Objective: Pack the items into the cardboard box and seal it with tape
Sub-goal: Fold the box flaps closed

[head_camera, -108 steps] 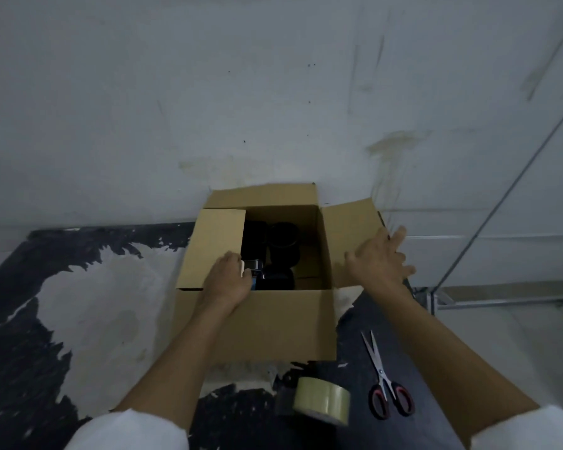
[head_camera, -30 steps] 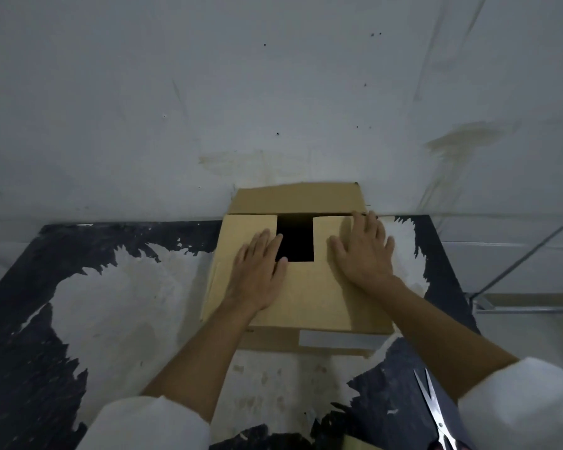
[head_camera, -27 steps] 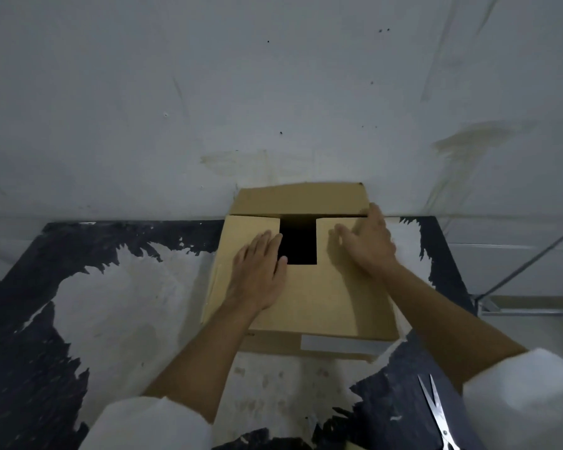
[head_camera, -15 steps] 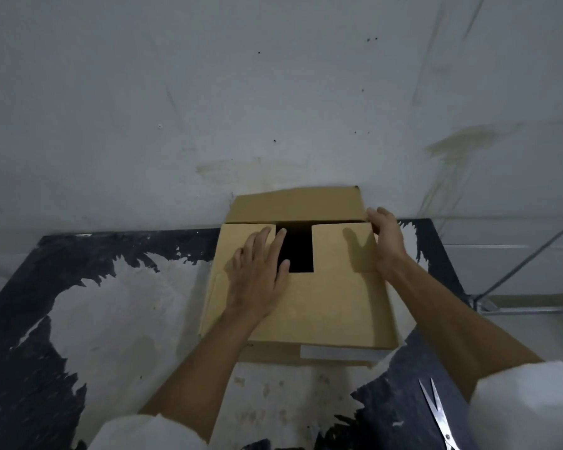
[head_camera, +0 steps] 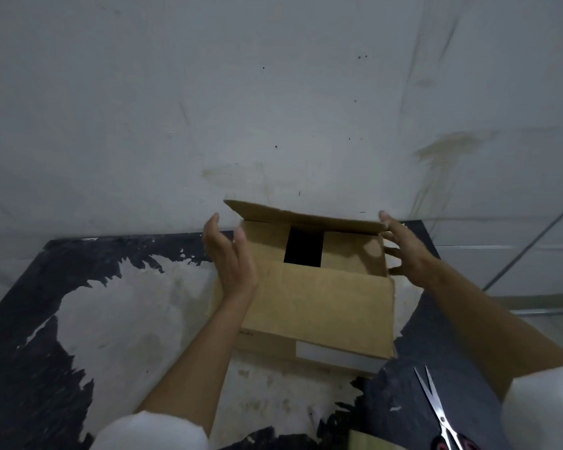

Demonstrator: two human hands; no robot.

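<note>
The cardboard box (head_camera: 319, 303) stands on the table against the wall. Its near flap and both side flaps are folded down, leaving a dark rectangular gap (head_camera: 303, 246) in the top; the items inside are hidden. The far flap (head_camera: 306, 217) tilts forward over the box. My left hand (head_camera: 229, 258) is at the box's far left edge with its fingers apart and its thumb over the top. My right hand (head_camera: 403, 251) is at the far right corner, fingers spread, with a fingertip touching the far flap's right end.
Red-handled scissors (head_camera: 439, 414) lie at the near right of the black, white-worn table (head_camera: 95, 319). A sliver of the tape roll (head_camera: 368, 441) shows at the bottom edge. A grey wall (head_camera: 273, 108) rises right behind the box.
My left hand has lifted off the left flap and moved to the box's left edge. My right hand has shifted to the far right corner. The far flap has tipped forward.
</note>
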